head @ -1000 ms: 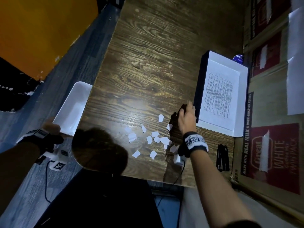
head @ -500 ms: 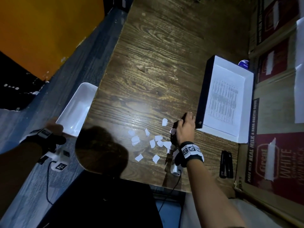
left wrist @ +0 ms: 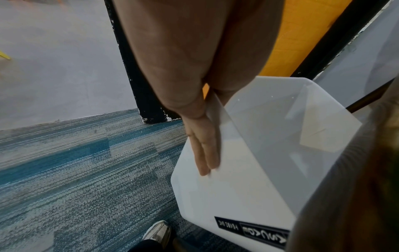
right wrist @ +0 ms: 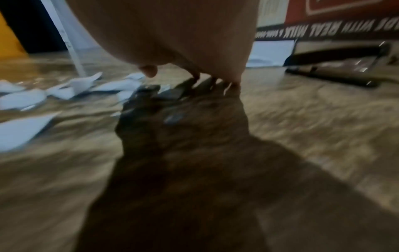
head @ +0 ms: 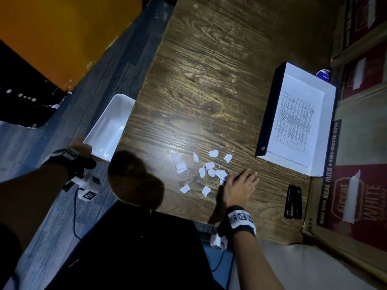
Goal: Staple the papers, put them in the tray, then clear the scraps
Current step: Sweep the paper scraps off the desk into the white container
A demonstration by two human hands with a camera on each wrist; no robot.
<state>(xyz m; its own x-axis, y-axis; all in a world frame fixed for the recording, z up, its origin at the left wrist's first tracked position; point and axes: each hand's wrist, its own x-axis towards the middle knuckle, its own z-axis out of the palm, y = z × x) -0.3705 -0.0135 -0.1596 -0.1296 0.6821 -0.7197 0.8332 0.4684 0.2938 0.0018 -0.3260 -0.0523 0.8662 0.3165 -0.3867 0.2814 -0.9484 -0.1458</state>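
Observation:
Several white paper scraps (head: 201, 170) lie scattered on the dark wooden table (head: 209, 80) near its front edge. My right hand (head: 240, 183) rests flat on the table just right of the pile, fingers spread, holding nothing; its fingertips (right wrist: 233, 81) touch the wood in the blurred right wrist view, with the scraps (right wrist: 73, 85) to the left. My left hand (head: 80, 145) holds a white bin (head: 109, 130) against the table's left edge, pinching its wall, fingers (left wrist: 205, 153) flat on the outside of the bin (left wrist: 270, 153). Printed papers (head: 293, 122) lie in the black-sided tray (head: 270, 105).
A black stapler (head: 293, 201) lies at the front right, also in the right wrist view (right wrist: 336, 68). Cardboard boxes (head: 356, 185) wall the table's right side. A blue-capped item (head: 323, 74) sits behind the tray. Blue carpet (left wrist: 86, 170) and my shoe (left wrist: 157, 231) are below.
My right hand has drawn back from the tray's near corner toward me and now lies flat beside the scraps. The left hand still holds the bin at the table edge.

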